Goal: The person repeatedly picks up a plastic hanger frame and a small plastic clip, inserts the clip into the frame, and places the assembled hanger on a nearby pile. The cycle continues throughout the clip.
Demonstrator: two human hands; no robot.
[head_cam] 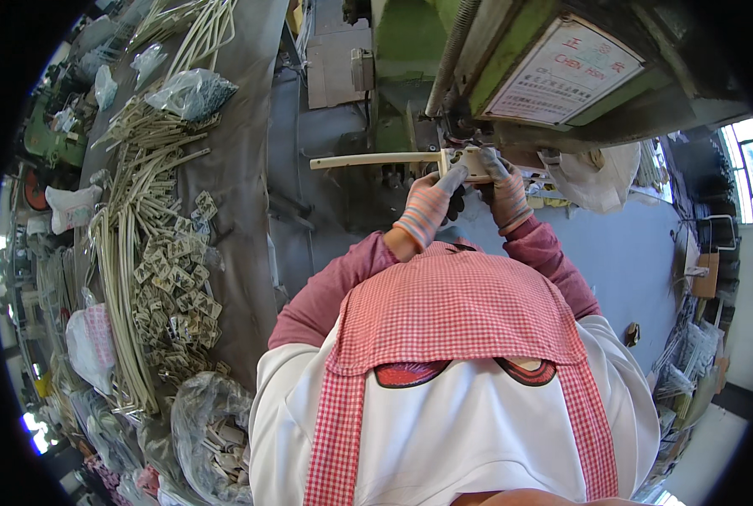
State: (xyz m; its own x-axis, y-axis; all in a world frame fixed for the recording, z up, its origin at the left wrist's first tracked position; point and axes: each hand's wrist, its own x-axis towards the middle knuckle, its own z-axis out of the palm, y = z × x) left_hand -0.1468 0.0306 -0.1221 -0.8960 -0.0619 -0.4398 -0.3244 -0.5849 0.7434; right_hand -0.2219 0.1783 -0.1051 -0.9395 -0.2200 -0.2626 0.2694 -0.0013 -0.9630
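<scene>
My left hand (432, 200), in a striped knit glove with grey fingertips, grips the left side of a cream bracket plate (467, 166) with holes in it. A long cream rod (376, 160) reaches out to the left from this plate. My right hand (506, 191), gloved alike, holds the plate's right side. Both hands are close together under the head of a green machine (408, 57), just below its dark tool (460, 129). Where the plate meets the machine is partly hidden by my fingers.
On the left, a dark-covered table (240, 158) bears piled cream rods (123, 303), heaped small bracket plates (177, 272) and a clear bag of small parts (193, 93). A clear bag of cream pieces (208, 436) lies nearer me. A white sack (598, 177) hangs right of the machine.
</scene>
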